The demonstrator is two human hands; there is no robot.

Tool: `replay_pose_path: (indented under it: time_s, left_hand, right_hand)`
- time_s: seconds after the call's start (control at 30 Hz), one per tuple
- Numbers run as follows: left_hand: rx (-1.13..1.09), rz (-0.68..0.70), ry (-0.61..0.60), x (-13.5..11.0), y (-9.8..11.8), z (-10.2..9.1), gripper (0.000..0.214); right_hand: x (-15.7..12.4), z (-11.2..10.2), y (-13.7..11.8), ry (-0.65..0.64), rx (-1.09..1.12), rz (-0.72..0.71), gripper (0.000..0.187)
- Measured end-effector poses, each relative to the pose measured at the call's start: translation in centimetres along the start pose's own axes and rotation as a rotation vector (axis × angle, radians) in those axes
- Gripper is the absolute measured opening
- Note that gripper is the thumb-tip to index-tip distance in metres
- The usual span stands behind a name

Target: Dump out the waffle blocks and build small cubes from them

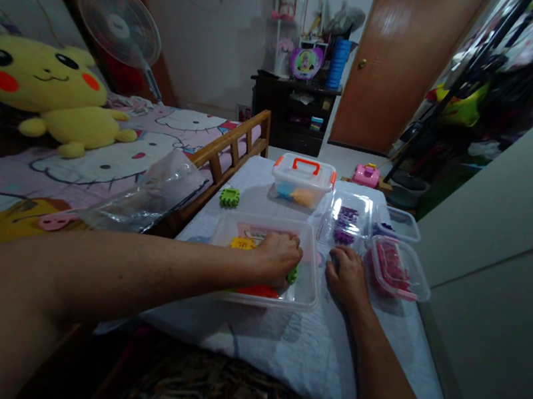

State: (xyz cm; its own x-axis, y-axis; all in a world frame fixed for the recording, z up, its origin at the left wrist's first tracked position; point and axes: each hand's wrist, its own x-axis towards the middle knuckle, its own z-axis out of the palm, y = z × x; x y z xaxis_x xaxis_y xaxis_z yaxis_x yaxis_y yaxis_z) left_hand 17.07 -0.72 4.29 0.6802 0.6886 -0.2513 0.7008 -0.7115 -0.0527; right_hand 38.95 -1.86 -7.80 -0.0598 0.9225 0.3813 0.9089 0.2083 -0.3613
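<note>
My left hand (278, 259) reaches into a large clear plastic box (310, 297), its fingers curled down around a green toothed block (291, 275), which shows only in part beside them. In the same box lie a yellow block (243, 243) and an orange-red piece (257, 290), partly hidden by my wrist. My right hand (348, 276) rests on the cloth to the right of that box, holding nothing, fingers loosely spread. Just beyond its fingertips stands a clear container (327, 217) with purple blocks (345, 224). Another green block (229, 197) sits on the cloth at the far left.
A lidded box (303, 177) with an orange handle stands behind the large box. To the right are a tub with pink pieces (392, 263) and a small tub (407, 225) with dark blue pieces. A wooden bed rail (234, 150) borders the left side; a pale cabinet (513, 266) borders the right.
</note>
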Motion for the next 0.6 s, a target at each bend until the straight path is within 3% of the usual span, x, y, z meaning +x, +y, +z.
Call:
replay_pose_path:
  time_s: [0.23,0.4,0.5,0.6]
  left_hand:
    - [-0.006,-0.059,-0.094,0.3,-0.2,-0.1,0.042]
    - [0.018,-0.044,-0.048,0.3,-0.4,-0.4,0.04]
    - [-0.009,-0.003,0.05,-0.6,-1.1,-2.1,0.042]
    - [-0.069,0.0,0.187,-2.3,-3.1,-5.4,0.034]
  right_hand:
    - [0.0,-0.1,0.0,-0.013,-0.003,0.006,0.028]
    - [-0.1,0.1,0.1,0.001,0.002,0.003,0.026]
    - [-0.1,0.0,0.0,0.012,0.006,0.006,0.027]
    - [-0.1,-0.1,-0.1,0.003,0.006,0.009,0.028]
